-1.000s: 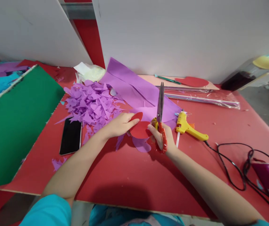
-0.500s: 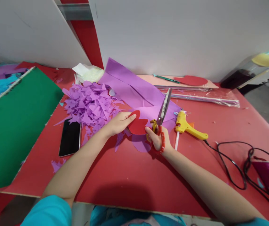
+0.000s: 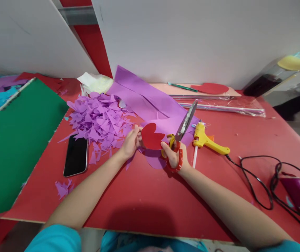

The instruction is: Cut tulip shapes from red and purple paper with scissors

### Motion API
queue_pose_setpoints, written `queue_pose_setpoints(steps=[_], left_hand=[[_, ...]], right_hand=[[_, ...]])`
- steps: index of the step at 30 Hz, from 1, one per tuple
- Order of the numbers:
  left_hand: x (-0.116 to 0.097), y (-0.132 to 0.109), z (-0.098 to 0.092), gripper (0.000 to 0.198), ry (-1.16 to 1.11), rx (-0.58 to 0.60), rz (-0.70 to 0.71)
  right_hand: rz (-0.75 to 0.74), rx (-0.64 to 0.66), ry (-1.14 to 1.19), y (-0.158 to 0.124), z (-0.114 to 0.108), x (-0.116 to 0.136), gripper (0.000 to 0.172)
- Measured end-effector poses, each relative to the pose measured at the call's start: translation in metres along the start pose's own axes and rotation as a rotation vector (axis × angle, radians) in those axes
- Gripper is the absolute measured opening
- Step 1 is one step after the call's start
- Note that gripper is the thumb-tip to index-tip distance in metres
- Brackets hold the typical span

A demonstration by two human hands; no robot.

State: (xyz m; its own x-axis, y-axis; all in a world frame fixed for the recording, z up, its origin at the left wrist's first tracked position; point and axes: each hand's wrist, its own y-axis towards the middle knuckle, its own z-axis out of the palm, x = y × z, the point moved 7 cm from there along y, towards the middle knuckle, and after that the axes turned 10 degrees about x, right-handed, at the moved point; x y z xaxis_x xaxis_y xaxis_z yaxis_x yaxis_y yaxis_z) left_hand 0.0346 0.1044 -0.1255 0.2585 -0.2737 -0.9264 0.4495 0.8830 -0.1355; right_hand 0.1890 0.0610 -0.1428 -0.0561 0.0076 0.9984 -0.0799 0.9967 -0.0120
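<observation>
In the bottle [image 3: 274, 74] stood dark liquid [image 3: 261, 85]. My right hand [image 3: 174, 156] gripped the scissors [image 3: 186, 122], blades slanting up-right, and the red heart [image 3: 150, 138], between my hands. Its 2 lobes faced up-right. Whether my left hand [image 3: 131, 143] gripped it, I could not tell.

A craft workspace is indicated by what is laid out on a flat, red-covered table [image 3: 139, 201]. A loose heap of small, cut purple paper-like scraps [image 3: 97, 115] is spread beside broad purple paper-like sheets [image 3: 142, 92]. Metal scissors with red and yellow handles [image 3: 186, 120] are held above the table, and a yellow plastic glue gun [image 3: 199, 134] is set to their right. Whether the space is housed in a home or a shop cannot be told.
</observation>
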Motion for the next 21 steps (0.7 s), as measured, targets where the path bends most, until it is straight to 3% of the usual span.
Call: queue_pose_setpoints(steps=[2,5,9,13,21], left_hand=[[0.012,-0.005,0.014,0.069,0.05,0.16,-0.039],[0.023,-0.015,0.027,0.058,0.156,0.29,-0.11],[0.021,-0.021,0.03,0.05,0.225,0.236,-0.135],[0.026,-0.024,0.031,0.051,0.255,0.201,-0.179],[0.03,-0.024,0.023,0.047,0.281,0.094,-0.123]], right_hand=[[0.0,-0.023,0.004,-0.001,0.0,0.001,0.03],[0.003,0.042,0.077,-0.002,0.008,0.003,0.029],[0.036,0.133,0.236,-0.005,0.02,0.002,0.028],[0.049,0.143,0.271,-0.005,0.022,0.002,0.029],[0.045,0.133,0.315,0.0,0.02,0.005,0.031]])
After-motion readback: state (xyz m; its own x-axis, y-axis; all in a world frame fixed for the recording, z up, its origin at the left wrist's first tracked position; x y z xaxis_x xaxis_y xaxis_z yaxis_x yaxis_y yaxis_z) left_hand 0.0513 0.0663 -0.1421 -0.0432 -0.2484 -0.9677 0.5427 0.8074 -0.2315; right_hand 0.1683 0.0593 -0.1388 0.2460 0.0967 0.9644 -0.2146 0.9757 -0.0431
